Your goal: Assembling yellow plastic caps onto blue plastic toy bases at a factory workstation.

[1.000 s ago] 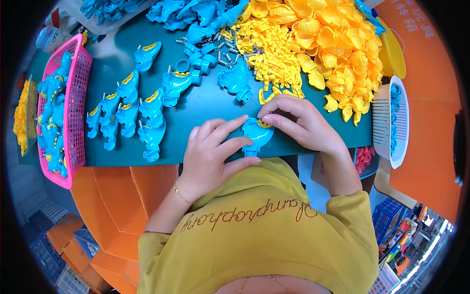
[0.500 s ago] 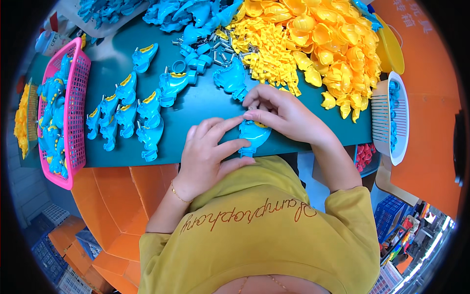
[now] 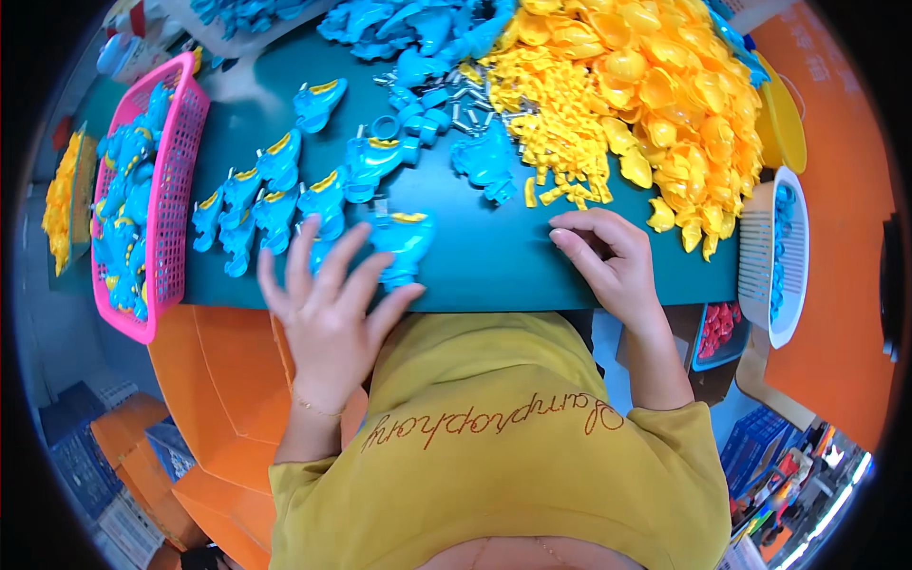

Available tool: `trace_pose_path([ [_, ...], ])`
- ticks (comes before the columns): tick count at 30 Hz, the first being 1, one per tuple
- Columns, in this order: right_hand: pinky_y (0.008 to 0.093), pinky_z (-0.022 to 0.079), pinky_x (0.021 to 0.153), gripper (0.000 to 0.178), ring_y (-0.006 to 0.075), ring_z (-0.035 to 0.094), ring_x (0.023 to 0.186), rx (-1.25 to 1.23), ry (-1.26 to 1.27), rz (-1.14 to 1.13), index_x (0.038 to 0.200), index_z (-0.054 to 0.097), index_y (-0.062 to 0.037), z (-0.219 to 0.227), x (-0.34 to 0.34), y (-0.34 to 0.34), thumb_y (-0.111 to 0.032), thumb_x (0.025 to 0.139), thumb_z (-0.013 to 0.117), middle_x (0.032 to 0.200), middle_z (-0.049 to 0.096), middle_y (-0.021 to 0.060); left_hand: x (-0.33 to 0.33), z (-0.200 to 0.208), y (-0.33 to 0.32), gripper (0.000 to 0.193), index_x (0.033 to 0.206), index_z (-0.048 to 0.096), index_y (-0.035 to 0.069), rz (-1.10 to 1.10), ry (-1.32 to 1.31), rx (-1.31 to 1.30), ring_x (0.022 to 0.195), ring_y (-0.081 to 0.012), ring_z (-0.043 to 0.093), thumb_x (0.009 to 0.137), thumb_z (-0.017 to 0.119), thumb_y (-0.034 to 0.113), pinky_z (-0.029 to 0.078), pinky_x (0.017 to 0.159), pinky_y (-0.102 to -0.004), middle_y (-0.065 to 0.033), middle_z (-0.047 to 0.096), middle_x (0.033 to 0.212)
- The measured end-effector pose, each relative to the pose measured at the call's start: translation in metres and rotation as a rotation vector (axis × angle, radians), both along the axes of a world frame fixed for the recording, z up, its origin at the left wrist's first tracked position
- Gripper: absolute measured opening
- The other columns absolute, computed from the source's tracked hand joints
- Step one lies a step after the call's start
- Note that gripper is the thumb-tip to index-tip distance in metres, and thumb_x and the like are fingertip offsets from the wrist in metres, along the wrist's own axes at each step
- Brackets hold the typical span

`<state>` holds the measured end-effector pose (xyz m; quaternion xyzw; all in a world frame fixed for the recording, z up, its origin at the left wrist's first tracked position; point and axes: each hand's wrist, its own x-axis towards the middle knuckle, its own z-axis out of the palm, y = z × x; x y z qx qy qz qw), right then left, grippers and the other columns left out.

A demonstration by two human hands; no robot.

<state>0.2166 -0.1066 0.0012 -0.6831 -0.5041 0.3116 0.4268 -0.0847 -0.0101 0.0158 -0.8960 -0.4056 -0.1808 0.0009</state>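
Note:
My left hand (image 3: pixel 328 299) is spread open at the table's front edge, palm down. By its thumb and fingertips lies a blue moulded plastic part (image 3: pixel 405 249) with a yellow strip along its top edge and a small metal pin; I cannot tell whether the fingers touch it. My right hand (image 3: pixel 613 256) hovers over the table to the right, thumb and forefinger tips almost together, with nothing visible between them. Similar blue parts with yellow strips (image 3: pixel 323 201) lie in loose rows left of centre. Another blue shell (image 3: pixel 484 163) rests ahead of my hands.
A pink basket (image 3: pixel 195 114) of blue parts stands left. At the back are heaps of blue shells (image 3: pixel 380 28), yellow strips (image 3: pixel 560 123), yellow shells (image 3: pixel 655 85) and metal pins (image 3: pixel 467 109). A white basket (image 3: pixel 757 247) with blue pieces stands right.
The blue part between both hands has moved left and now lies beside the rows. My left hand has opened and moved left; my right hand has come away to the right.

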Motion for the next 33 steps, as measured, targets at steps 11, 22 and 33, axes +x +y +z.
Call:
trace_pose_path([
  [11, 0.0358, 0.053, 0.073, 0.013, 0.0208, 0.064, 0.089, 0.171, -0.825, -0.293, 0.104, 0.079, -0.0061, 0.007, 0.052, -0.001, -0.01, 0.091, 0.08, 0.106, 0.07, 0.006, 0.005, 0.016, 0.019, 0.032, 0.106, 0.078, 0.017, 0.019, -0.135, 0.018, 0.135, -0.0333, 0.052, 0.081, 0.091, 0.033, 0.031, 0.12, -0.0551, -0.0043, 0.063, 0.138],
  [22, 0.0415, 0.053, 0.085, 0.017, 0.0296, 0.063, 0.1, 0.123, -0.919, -0.257, 0.1, 0.08, -0.0069, 0.008, 0.049, 0.004, -0.017, 0.087, 0.084, 0.102, 0.067, 0.0081, 0.094, 0.008, 0.027, 0.04, 0.125, 0.069, 0.01, -0.3, -0.026, -0.039, 0.116, -0.0253, 0.061, 0.09, 0.08, 0.026, 0.046, 0.097, -0.0417, -0.0066, 0.069, 0.128],
  [33, 0.0397, 0.053, 0.077, 0.015, 0.0269, 0.063, 0.098, 0.187, -0.748, 0.005, 0.102, 0.08, -0.0106, 0.006, 0.017, 0.027, -0.017, 0.088, 0.083, 0.1, 0.068, 0.0039, 0.064, -0.011, -0.018, 0.036, 0.12, 0.071, 0.008, -0.517, -0.18, -0.297, 0.108, -0.0325, 0.066, 0.086, 0.08, 0.01, 0.052, 0.097, -0.045, -0.0093, 0.072, 0.114],
])
